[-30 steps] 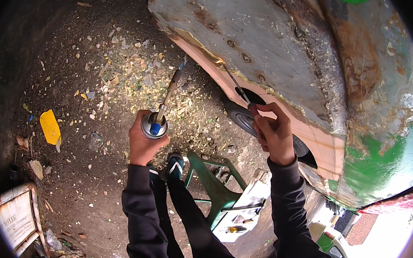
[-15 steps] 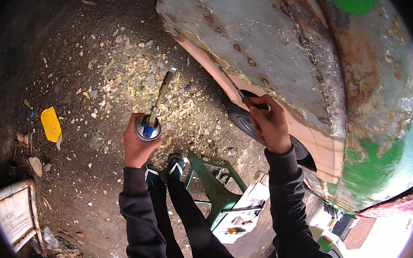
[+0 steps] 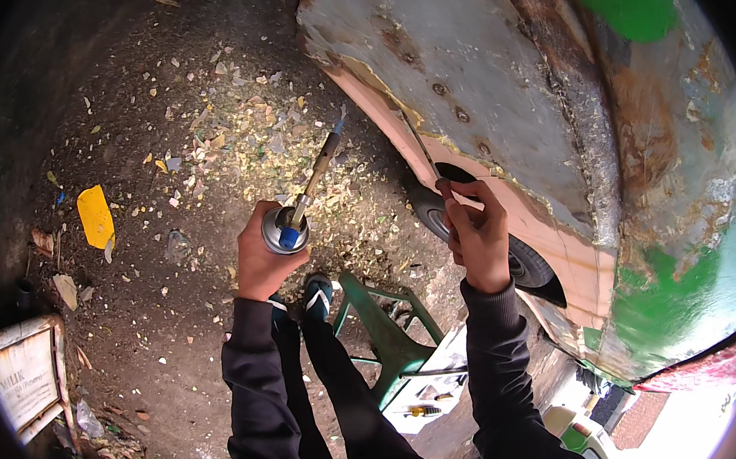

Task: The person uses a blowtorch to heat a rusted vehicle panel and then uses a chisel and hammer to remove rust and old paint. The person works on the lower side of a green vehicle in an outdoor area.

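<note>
My left hand (image 3: 259, 258) grips a gas canister (image 3: 277, 214) fitted with a torch nozzle (image 3: 320, 160) and blue knob, a small blue flame at its tip. My right hand (image 3: 476, 230) is closed on the dark handle of a long, thin metal tool (image 3: 420, 140). Its far end is at the flaking yellowish edge of a peach panel (image 3: 372, 105) along the grey, rusted vehicle body (image 3: 485, 76), low above a tyre (image 3: 524, 265). The tool's very tip is too small to make out clearly.
A green stool (image 3: 393, 343) stands beside my feet, near a white board (image 3: 440, 399) with small tools. Paint flakes (image 3: 225, 137) and a yellow scrap (image 3: 96, 216) lie on the dirt. A rusty white sign (image 3: 23, 364) is at lower left, another vehicle (image 3: 579, 436) at lower right.
My left hand first shifted left, then back right, with the torch. My right hand and tool moved slightly left. The view shifted a little, putting the vehicle edge lower in the picture.
</note>
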Demonstrator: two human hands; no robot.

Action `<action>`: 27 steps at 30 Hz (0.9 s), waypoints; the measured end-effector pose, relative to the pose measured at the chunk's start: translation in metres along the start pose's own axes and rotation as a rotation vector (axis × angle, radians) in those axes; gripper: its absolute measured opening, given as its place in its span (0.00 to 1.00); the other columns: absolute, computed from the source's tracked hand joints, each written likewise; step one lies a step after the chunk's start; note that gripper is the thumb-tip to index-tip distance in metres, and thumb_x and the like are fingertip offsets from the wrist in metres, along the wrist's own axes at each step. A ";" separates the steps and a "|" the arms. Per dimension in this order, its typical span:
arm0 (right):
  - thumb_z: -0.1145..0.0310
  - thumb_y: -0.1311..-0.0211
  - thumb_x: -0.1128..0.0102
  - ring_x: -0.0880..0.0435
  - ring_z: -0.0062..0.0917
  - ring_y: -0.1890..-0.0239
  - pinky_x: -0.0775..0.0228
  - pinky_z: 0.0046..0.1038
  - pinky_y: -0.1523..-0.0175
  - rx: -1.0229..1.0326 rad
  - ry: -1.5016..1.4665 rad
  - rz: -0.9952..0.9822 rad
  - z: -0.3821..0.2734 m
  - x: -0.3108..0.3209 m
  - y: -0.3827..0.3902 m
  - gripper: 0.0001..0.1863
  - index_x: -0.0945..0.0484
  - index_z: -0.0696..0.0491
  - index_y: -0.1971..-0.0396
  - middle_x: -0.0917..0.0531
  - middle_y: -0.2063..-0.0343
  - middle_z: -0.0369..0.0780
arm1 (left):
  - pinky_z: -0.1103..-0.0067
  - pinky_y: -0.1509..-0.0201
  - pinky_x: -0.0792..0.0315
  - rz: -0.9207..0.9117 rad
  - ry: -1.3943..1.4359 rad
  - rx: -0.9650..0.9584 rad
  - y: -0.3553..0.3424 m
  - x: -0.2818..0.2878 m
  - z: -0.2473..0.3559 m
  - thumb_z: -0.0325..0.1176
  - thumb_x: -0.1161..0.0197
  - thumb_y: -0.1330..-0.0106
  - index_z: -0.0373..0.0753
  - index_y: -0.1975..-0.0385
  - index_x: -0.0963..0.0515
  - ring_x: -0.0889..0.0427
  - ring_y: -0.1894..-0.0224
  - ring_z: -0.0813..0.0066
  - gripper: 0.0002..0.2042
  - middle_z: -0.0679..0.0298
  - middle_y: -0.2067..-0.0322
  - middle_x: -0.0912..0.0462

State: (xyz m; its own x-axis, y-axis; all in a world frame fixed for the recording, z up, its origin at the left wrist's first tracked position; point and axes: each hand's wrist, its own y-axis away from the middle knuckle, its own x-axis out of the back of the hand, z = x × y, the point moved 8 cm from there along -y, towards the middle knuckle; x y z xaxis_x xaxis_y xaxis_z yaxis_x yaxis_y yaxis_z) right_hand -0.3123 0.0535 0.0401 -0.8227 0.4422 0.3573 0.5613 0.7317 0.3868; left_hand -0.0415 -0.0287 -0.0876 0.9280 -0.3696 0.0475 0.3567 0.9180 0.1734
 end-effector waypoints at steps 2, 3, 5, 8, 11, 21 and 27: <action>0.74 0.34 0.45 0.39 0.08 0.90 0.54 0.18 0.87 -0.023 -0.090 -0.041 0.002 -0.004 -0.005 0.09 0.28 0.57 0.56 0.24 0.81 0.33 | 0.82 0.57 0.28 -0.007 0.023 0.005 0.001 0.000 -0.001 0.22 0.29 0.58 0.39 0.59 0.31 0.23 0.64 0.84 0.24 0.68 0.67 0.21; 0.74 0.34 0.45 0.40 0.08 0.90 0.54 0.18 0.88 -0.034 -0.135 -0.059 0.003 -0.005 -0.008 0.09 0.28 0.57 0.56 0.24 0.81 0.33 | 0.82 0.57 0.27 -0.012 0.035 0.007 0.001 -0.001 0.000 0.22 0.29 0.58 0.39 0.59 0.31 0.23 0.64 0.84 0.24 0.68 0.67 0.21; 0.72 0.33 0.44 0.42 0.08 0.90 0.56 0.16 0.87 -0.021 -0.136 -0.041 0.003 -0.010 -0.014 0.10 0.26 0.55 0.54 0.26 0.81 0.33 | 0.82 0.57 0.27 -0.005 0.036 -0.006 0.000 -0.002 0.003 0.23 0.29 0.58 0.39 0.60 0.31 0.23 0.64 0.84 0.24 0.68 0.68 0.20; 0.72 0.33 0.44 0.43 0.08 0.90 0.57 0.16 0.87 -0.057 -0.167 -0.030 0.004 -0.009 -0.007 0.11 0.26 0.55 0.53 0.26 0.81 0.33 | 0.82 0.57 0.27 -0.001 0.009 0.000 0.003 0.001 0.004 0.23 0.29 0.58 0.39 0.59 0.31 0.22 0.64 0.84 0.24 0.68 0.68 0.20; 0.72 0.34 0.44 0.43 0.08 0.89 0.56 0.16 0.87 -0.038 -0.215 -0.067 0.007 -0.010 -0.008 0.11 0.26 0.56 0.54 0.26 0.80 0.34 | 0.82 0.57 0.27 -0.009 -0.024 0.003 0.004 0.004 0.007 0.23 0.29 0.58 0.39 0.59 0.31 0.22 0.64 0.83 0.24 0.68 0.68 0.20; 0.71 0.32 0.44 0.43 0.08 0.90 0.57 0.16 0.87 -0.002 -0.280 -0.121 0.024 -0.018 -0.022 0.09 0.26 0.55 0.54 0.24 0.77 0.35 | 0.82 0.57 0.27 0.029 0.016 0.005 0.010 0.016 -0.001 0.22 0.29 0.57 0.38 0.58 0.31 0.23 0.63 0.84 0.24 0.68 0.66 0.20; 0.70 0.32 0.43 0.44 0.08 0.89 0.58 0.15 0.87 0.006 -0.326 -0.138 0.023 -0.055 -0.053 0.09 0.25 0.52 0.55 0.25 0.77 0.34 | 0.82 0.59 0.27 0.090 0.004 0.014 0.012 0.030 -0.010 0.21 0.29 0.57 0.39 0.58 0.31 0.23 0.64 0.84 0.25 0.68 0.67 0.21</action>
State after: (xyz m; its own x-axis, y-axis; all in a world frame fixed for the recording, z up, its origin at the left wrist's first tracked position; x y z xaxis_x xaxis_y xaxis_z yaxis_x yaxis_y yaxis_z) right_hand -0.2994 0.0023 -0.0199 -0.8769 0.4804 0.0120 0.4431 0.7986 0.4074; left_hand -0.0085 -0.0272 -0.0944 0.9566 -0.2852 0.0598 0.2704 0.9453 0.1826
